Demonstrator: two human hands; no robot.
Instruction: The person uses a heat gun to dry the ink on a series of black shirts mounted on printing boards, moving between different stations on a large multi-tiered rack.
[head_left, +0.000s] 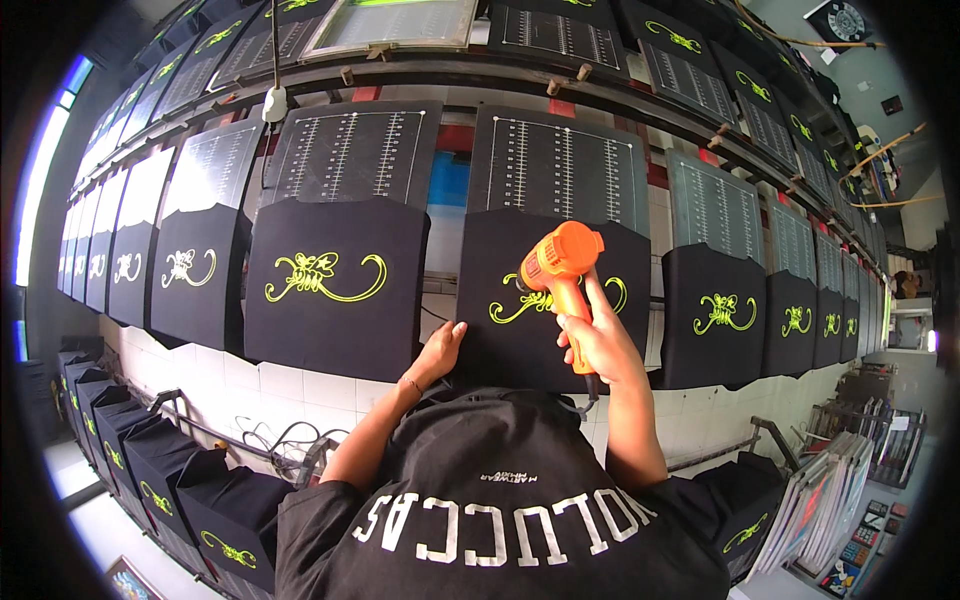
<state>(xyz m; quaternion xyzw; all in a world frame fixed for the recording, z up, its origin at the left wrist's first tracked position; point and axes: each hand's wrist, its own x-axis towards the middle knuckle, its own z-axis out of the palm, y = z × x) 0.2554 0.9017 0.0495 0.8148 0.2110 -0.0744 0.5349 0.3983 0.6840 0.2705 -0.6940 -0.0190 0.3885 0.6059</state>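
Observation:
My right hand is wrapped round the handle of an orange heat gun. Its nozzle is over the yellow-green printed design on a black garment piece, which is draped over a board directly in front of me. The gun hides the middle of that design. A dark cord leaves the base of the handle. My left hand is closed at the left of this board, in the gap beside the neighbouring board. A thin dark line runs to its fingers; what they hold, if anything, I cannot make out.
Black garment pieces with similar designs lie on a long row of boards, including the left neighbour and right neighbour. Some designs at left are white. A rail runs behind. Framed screens lean at lower right. Loose cables hang lower left.

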